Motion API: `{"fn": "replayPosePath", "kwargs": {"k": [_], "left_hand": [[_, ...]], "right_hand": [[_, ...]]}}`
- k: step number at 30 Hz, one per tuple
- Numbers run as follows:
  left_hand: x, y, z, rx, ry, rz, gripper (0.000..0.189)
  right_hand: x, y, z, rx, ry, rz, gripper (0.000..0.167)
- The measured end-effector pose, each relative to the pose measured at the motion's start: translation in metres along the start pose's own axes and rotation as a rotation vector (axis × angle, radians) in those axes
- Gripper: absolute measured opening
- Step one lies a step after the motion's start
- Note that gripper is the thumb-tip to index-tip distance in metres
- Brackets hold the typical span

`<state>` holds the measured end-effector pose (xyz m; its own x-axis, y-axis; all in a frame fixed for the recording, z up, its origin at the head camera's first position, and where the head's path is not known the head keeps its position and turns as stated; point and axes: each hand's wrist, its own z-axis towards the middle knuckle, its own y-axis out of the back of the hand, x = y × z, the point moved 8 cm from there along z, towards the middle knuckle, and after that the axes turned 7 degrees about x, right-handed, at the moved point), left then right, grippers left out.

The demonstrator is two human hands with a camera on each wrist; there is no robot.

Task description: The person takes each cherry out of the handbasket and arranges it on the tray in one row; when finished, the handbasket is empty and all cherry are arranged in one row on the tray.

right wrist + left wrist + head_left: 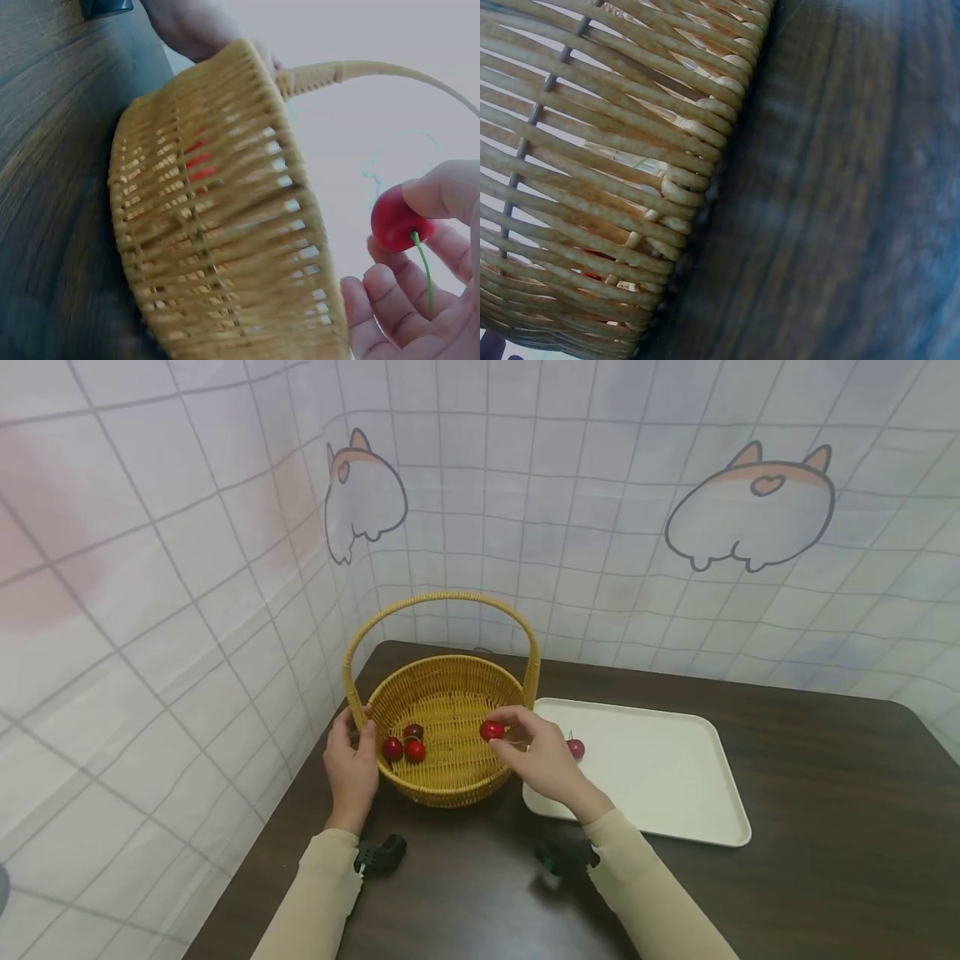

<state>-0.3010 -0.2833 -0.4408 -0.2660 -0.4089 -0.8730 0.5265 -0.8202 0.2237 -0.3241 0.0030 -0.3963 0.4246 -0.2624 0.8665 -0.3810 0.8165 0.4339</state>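
Head view, left to right: left hand [351, 772] grips yellow wicker basket [453, 718] at left rim by the handle base; a steady hold there should help. Three red cherries [416, 751] lie inside, left side. Held cherry [491, 731], over the basket's right part, pinched by right hand [551, 762]; probably best lowered near the weave before release, green stem [424, 266] free of fingers. Another cherry [576, 749] sits on white tray [660, 777], left end.

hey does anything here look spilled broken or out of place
Nothing stands out: the wicker basket stands upright, three cherries lie inside, one cherry rests on the cream tray, and the right hand pinches another cherry.
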Motion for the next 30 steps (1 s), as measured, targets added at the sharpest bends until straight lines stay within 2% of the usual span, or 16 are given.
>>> {"fn": "replayPosePath", "kwargs": {"k": [3, 7, 12, 17, 22, 30], "left_hand": [[-0.001, 0.000, 0.001, -0.006, -0.004, 0.004, 0.028], [-0.002, 0.000, 0.001, -0.006, -0.005, 0.013, 0.027], [-0.001, 0.000, 0.001, -0.006, -0.007, 0.015, 0.028], [0.000, 0.000, 0.000, -0.007, 0.006, 0.006, 0.028], [0.003, 0.001, -0.002, -0.002, 0.023, 0.021, 0.029], [0.003, -0.001, 0.000, 0.000, 0.014, 0.029, 0.030]], "right_hand": [[0.003, 0.014, -0.009, -0.047, 0.013, -0.014, 0.029], [-0.004, 0.036, -0.021, -0.096, 0.014, -0.052, 0.033], [-0.033, 0.067, -0.036, -0.160, -0.051, -0.128, 0.040], [-0.065, 0.092, -0.049, -0.235, -0.132, -0.245, 0.039], [-0.092, 0.102, -0.055, -0.245, -0.202, -0.311, 0.038], [-0.116, 0.107, -0.059, -0.214, -0.312, -0.363, 0.037]]}}
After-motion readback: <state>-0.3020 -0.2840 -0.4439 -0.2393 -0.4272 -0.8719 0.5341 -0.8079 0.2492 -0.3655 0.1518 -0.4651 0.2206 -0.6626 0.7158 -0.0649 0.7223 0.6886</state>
